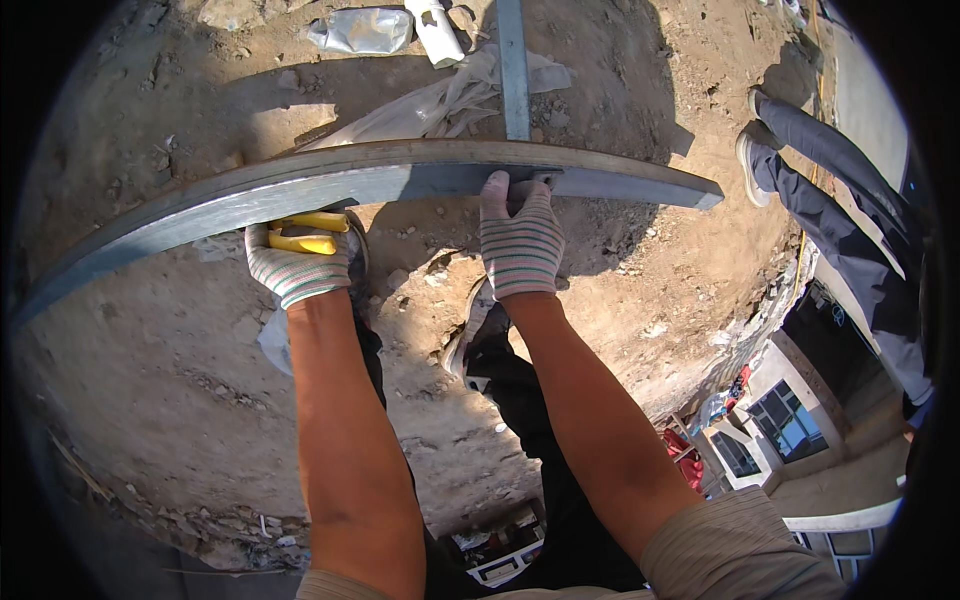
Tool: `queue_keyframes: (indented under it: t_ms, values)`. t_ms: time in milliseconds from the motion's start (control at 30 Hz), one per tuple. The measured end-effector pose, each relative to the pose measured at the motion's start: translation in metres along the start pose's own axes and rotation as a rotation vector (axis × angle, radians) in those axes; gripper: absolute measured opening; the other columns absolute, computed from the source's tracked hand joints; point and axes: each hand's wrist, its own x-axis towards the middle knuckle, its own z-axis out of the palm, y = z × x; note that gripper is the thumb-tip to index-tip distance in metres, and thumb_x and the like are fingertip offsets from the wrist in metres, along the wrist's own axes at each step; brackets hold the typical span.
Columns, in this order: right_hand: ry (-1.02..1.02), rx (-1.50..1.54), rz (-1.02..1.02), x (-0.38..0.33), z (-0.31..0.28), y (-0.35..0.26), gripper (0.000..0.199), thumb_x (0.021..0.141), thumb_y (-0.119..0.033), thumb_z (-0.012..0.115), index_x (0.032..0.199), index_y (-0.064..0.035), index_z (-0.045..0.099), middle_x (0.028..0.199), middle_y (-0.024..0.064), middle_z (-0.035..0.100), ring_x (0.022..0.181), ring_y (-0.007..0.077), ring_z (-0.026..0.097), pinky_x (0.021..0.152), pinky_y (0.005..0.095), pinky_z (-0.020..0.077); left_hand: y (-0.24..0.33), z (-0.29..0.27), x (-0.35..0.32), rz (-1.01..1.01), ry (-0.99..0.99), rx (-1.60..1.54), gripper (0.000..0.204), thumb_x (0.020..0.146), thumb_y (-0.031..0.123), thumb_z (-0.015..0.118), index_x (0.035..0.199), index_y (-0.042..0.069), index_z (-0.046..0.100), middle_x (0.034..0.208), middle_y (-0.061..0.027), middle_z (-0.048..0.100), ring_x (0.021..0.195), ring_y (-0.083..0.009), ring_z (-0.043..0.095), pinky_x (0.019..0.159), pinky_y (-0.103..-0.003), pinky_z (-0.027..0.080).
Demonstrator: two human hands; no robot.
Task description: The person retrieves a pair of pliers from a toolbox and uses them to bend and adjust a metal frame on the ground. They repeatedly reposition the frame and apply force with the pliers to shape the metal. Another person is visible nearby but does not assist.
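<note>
Steel beam (330, 185) just above left hand's (297, 262) grip

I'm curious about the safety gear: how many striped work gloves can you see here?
2. One on the left hand, gripping a yellow-handled tool under the steel beam; one on the right hand, pressed against the beam's edge.

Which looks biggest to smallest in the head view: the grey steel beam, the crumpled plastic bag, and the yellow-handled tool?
1. grey steel beam
2. crumpled plastic bag, though it lies farther away
3. yellow-handled tool, partly hidden by the left hand
</note>
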Motion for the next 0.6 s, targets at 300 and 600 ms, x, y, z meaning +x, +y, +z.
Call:
queue_keyframes:
  t_ms: [300, 600]
  values:
    - [-0.081, 0.308, 0.219, 0.008, 0.006, 0.004, 0.044, 0.103, -0.035, 0.043, 0.089, 0.0019, 0.061, 0.073, 0.0195, 0.063, 0.067, 0.0363, 0.059, 0.069, 0.0403, 0.0502, 0.001, 0.007, -0.005, -0.023, 0.036, -0.006, 0.035, 0.096, 0.03, 0.045, 0.115, 0.005, 0.062, 0.116, -0.0131, 0.064, 0.106, -0.0306, 0.061, 0.096, -0.052, 0.049]
    - [0.077, -0.202, -0.337, 0.012, 0.008, 0.02, 0.028, 0.098, -0.026, 0.051, 0.094, 0.0004, 0.057, 0.085, 0.0196, 0.065, 0.081, 0.0387, 0.065, 0.068, 0.0484, 0.0539, 0.001, 0.01, -0.01, -0.034, 0.034, -0.012, 0.034, 0.095, 0.03, 0.047, 0.115, 0.006, 0.062, 0.116, -0.013, 0.064, 0.106, -0.0319, 0.061, 0.095, -0.055, 0.048]
